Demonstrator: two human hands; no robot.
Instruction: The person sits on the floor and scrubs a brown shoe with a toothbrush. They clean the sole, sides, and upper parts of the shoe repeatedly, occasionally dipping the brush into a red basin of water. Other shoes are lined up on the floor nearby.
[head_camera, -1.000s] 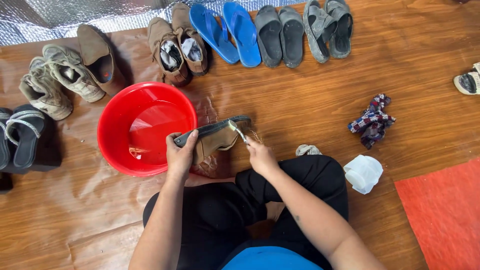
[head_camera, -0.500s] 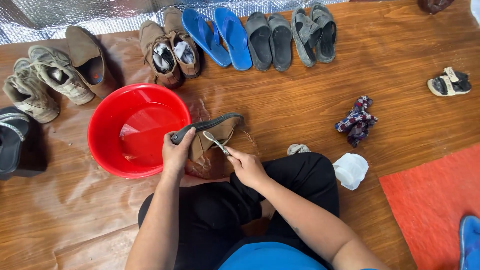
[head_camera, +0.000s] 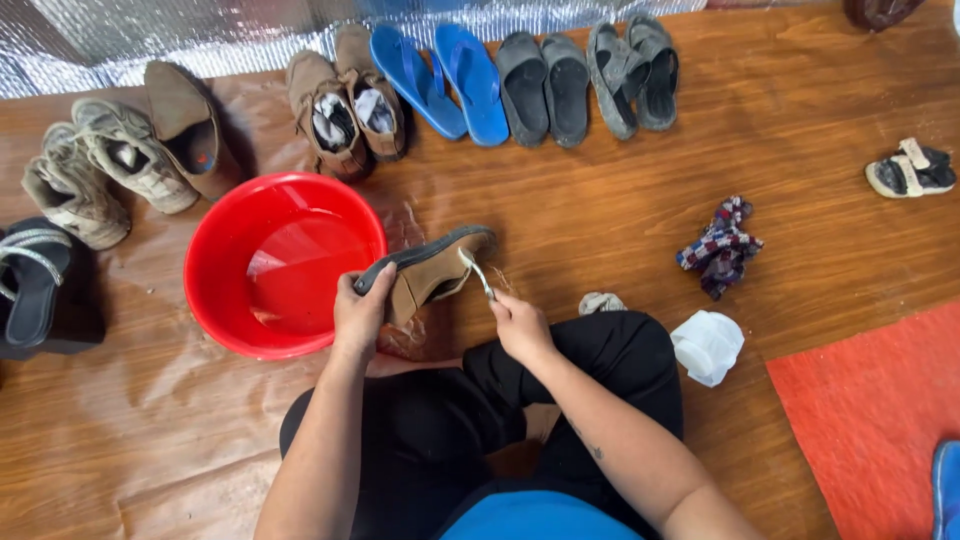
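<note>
Person's sitting cross-legged on a wooden floor. Left hand has its fingers clamped round the heel end of a brown shoe, held tipped on its side with the dark sole facing away, right beside a red basin. The shoe sits just above the floor in front of the knees, partly over the basin's rim. Right hand has its fingers closed on the handle of a small brush, and the brush head is touching the toe end of the shoe. There's a bit of water in the basin.

Lined up along the far side: blue flip-flops, grey slippers, grey sandals, brown boots, beige sneakers and a black sandal off at the left. To the right of the knee there's a white plastic container, a patterned rag a bit further out, and a small sandal well apart near the right edge. Orange mat in the corner.
</note>
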